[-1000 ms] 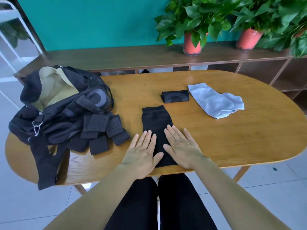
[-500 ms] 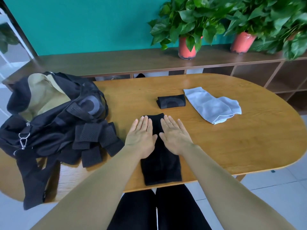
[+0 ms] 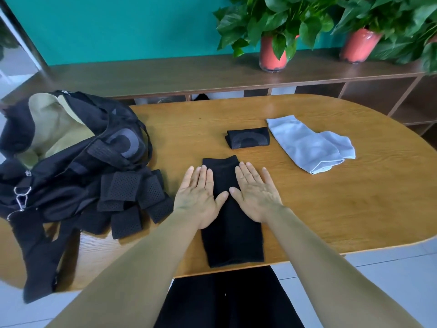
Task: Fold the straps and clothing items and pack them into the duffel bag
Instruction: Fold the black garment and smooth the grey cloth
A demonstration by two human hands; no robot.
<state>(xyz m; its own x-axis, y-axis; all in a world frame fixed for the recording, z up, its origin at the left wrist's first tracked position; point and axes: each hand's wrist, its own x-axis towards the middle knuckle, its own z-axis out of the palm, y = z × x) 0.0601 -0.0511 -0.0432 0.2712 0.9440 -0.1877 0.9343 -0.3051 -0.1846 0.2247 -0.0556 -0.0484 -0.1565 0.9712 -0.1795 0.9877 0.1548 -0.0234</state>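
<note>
A long black garment lies flat on the wooden table, running from the front edge toward the middle. My left hand and my right hand press flat on its upper part, fingers straight, one on each side. A black duffel bag with tan lining gapes open at the left end. Black perforated straps lie bunched against the bag. A small folded black piece and a light grey-blue cloth lie further back.
A dark strap of the bag hangs over the table's left front edge. A low brown shelf with two potted plants runs behind the table against a teal wall. My black-clad legs are below the table edge.
Both hands slid up the black garment, from its lower end near the table edge to its upper part, and spread slightly apart. The camera view shifted a little.
</note>
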